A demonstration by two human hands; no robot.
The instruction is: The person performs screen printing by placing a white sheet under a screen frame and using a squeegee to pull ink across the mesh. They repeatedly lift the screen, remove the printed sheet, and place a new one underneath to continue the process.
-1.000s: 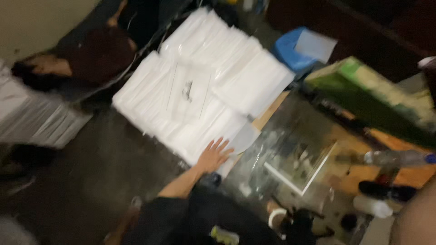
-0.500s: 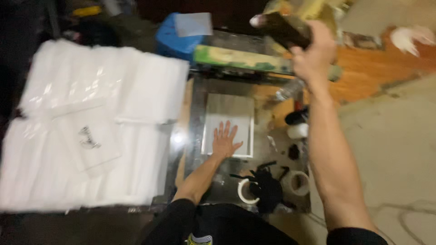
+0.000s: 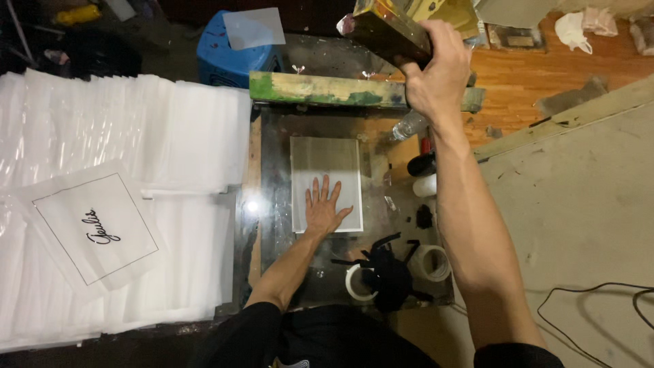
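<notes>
left hand (image 3: pixel 325 208) flat, fingers spread; right hand (image 3: pixel 436 71) raised, gripping.

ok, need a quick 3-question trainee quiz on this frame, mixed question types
1. True or false: the left hand lies flat, fingers spread, on the white sheet on the glass plate.
2. What does the right hand grip? A) a tape roll B) the raised frame C) a bottle
3. Which side of the plate do the stacked white bags lie on?

Key: 1 true; 2 B; 3 the person's left.
</notes>
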